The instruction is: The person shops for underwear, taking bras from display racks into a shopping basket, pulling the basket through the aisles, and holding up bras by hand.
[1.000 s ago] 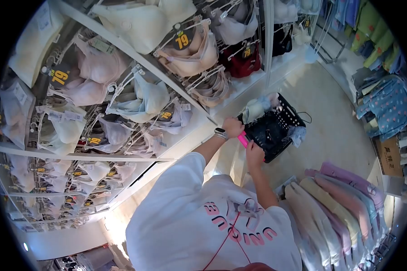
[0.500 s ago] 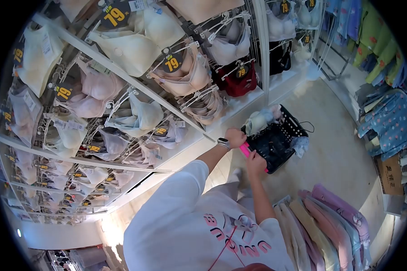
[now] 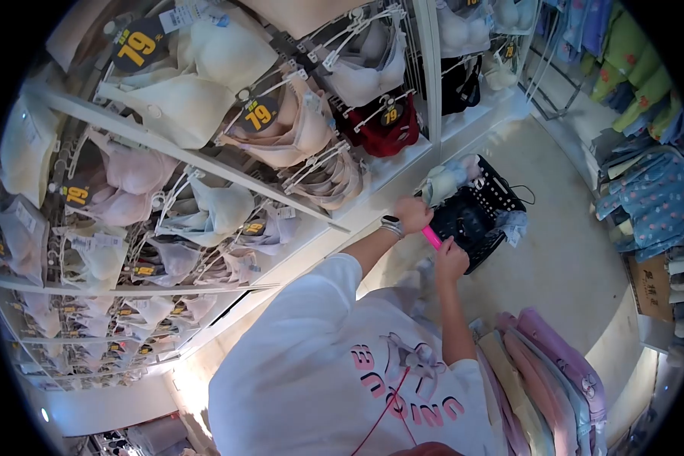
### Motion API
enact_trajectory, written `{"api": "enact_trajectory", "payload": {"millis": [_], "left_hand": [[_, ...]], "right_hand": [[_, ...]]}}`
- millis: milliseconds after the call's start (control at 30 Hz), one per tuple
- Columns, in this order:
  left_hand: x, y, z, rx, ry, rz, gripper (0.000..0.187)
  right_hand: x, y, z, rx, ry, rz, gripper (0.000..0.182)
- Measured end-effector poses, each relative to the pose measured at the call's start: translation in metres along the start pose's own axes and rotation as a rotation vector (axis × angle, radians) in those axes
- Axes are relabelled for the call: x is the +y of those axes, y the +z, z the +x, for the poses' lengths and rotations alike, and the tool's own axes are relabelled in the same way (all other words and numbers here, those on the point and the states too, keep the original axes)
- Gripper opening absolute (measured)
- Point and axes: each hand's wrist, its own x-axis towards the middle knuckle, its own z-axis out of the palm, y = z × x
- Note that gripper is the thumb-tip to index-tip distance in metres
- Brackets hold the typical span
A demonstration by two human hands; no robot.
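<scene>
Both hands are gripping a pink bar (image 3: 432, 237): left hand (image 3: 413, 213) closing around its upper-left end, right hand (image 3: 451, 260) around its lower-right end, bar slanting diagonally beside a black basket (image 3: 482, 216).

White tee with pink print, and a watch on our left wrist.

We wear a loose white T-shirt (image 3: 334, 365) with short sleeves; the left sleeve (image 3: 323, 285) ends well back from the left hand (image 3: 413, 213), leaving the forearm bare, and the right arm is bare from just above the elbow down to the right hand (image 3: 451, 262). Across the shirt's front runs curved pink lettering (image 3: 410, 395) around a pale bow-like figure (image 3: 412, 353); the word cannot be read surely from here. A thin red cord (image 3: 384, 410) hangs down over the print. Just behind the left hand sits a watch (image 3: 391, 226) with a dark face and a light band.
</scene>
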Motion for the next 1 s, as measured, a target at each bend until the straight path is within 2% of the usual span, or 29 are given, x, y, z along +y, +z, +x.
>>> {"api": "enact_trajectory", "payload": {"millis": [200,433,533,733,900,1000], "left_hand": [[0.006,0.011,0.035,-0.059,0.014,0.023,0.033],[0.023,0.011,0.067,0.036,0.056,0.028,0.035],[0.029,0.003,0.077,-0.094,-0.001,-0.030,0.038],[0.035,0.010,0.093,0.012,0.020,-0.063,0.037],[0.035,0.020,0.108,-0.003,0.038,-0.021,0.037],[0.042,0.032,0.121,-0.129,0.015,0.016,0.036]], "right_hand": [[0.018,0.004,0.028,0.022,0.018,-0.013,0.044],[0.020,-0.004,0.069,0.012,0.060,0.059,0.042],[0.033,0.002,0.073,0.030,0.025,0.035,0.037],[0.045,0.006,0.088,0.033,0.016,0.038,0.040],[0.051,0.003,0.102,0.020,-0.005,0.054,0.039],[0.060,0.001,0.112,-0.008,-0.003,0.104,0.038]]}}
